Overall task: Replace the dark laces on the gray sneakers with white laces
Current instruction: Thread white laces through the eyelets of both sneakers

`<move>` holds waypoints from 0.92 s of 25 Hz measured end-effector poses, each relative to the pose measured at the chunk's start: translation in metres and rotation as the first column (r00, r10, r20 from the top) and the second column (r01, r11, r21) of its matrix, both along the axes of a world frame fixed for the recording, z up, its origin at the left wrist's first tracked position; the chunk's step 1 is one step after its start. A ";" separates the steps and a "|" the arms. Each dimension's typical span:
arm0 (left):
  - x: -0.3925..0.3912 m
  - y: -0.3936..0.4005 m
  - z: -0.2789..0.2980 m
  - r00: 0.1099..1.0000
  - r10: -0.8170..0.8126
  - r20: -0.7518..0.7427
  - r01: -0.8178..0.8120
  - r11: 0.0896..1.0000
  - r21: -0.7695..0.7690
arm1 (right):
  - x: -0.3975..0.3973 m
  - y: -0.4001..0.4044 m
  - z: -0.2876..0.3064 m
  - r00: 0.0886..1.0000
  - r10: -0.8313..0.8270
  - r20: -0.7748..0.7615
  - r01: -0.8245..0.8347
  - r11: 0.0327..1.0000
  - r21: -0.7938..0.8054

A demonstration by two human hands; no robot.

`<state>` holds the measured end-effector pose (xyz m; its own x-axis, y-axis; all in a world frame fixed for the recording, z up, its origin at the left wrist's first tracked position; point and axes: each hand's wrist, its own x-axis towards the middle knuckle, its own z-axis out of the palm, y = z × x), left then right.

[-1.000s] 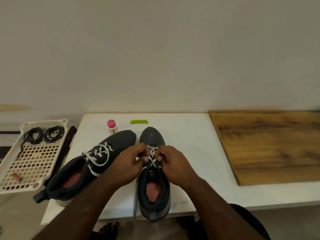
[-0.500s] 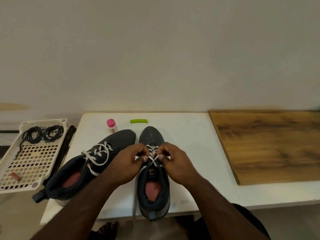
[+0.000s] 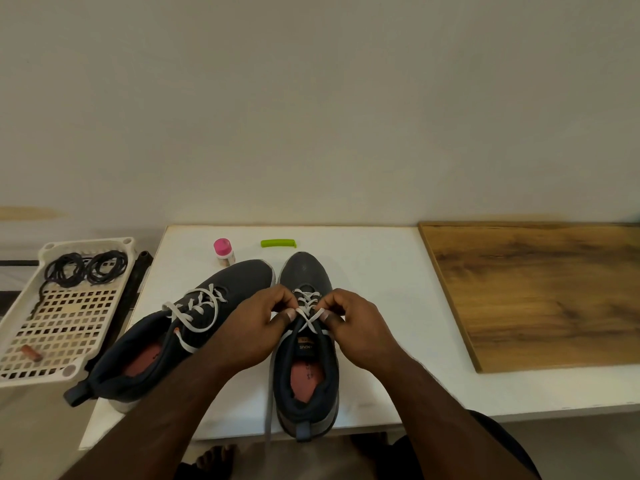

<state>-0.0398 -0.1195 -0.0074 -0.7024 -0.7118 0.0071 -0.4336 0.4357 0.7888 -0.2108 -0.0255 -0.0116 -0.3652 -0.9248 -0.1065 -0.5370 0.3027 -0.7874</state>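
Hands: left hand [image 3: 254,329] and right hand [image 3: 358,327] each pinch the white lace [image 3: 309,315] crossing over the right gray sneaker [image 3: 306,344] on the white table [image 3: 381,271]

White table [image 3: 381,278] bears sneakers [image 3: 304,341], wooden board [image 3: 540,292].

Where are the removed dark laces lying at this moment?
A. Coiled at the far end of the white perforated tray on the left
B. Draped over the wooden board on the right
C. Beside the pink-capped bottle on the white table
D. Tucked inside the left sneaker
A: the dark laces sit coiled at the far end of the white perforated tray, left of the table, while both hands work the white lace on the right sneaker.
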 end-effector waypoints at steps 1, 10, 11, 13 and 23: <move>0.000 0.000 0.000 1.000 -0.004 -0.005 0.004 1.000 0.006 | -0.001 0.001 0.000 1.000 0.003 0.009 -0.003 1.000 0.007; 0.000 0.000 0.002 0.999 0.011 -0.032 -0.011 1.000 -0.002 | 0.002 0.000 -0.002 1.000 0.004 -0.002 -0.004 1.000 -0.017; 0.000 0.001 0.002 0.999 0.018 -0.034 -0.018 1.000 0.009 | 0.002 0.000 -0.001 1.000 0.000 0.006 0.001 1.000 -0.015; 0.001 0.001 0.002 1.000 0.021 -0.012 -0.020 0.999 0.027 | 0.001 0.001 -0.001 1.000 0.004 0.018 -0.003 1.000 -0.007; 0.000 0.001 0.000 0.999 0.050 0.008 -0.050 0.998 0.022 | 0.001 0.000 -0.005 1.000 0.000 -0.005 -0.001 0.999 -0.044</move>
